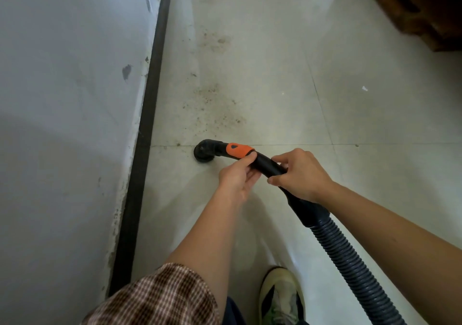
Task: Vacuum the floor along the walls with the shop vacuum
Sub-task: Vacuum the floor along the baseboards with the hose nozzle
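Wall point(62, 100) on my left; hose point(350, 257) runs from back-right toward it. Left hand point(235, 177) and right hand point(302, 177) both wrap its rigid end, left one further forward. Nozzle point(203, 153) sits on the floor point(275, 75) near the wall, grit point(212, 110) just ahead.

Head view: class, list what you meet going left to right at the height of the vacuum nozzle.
The wall → black baseboard → vacuum nozzle → left hand → right hand; both hands grip the wand.
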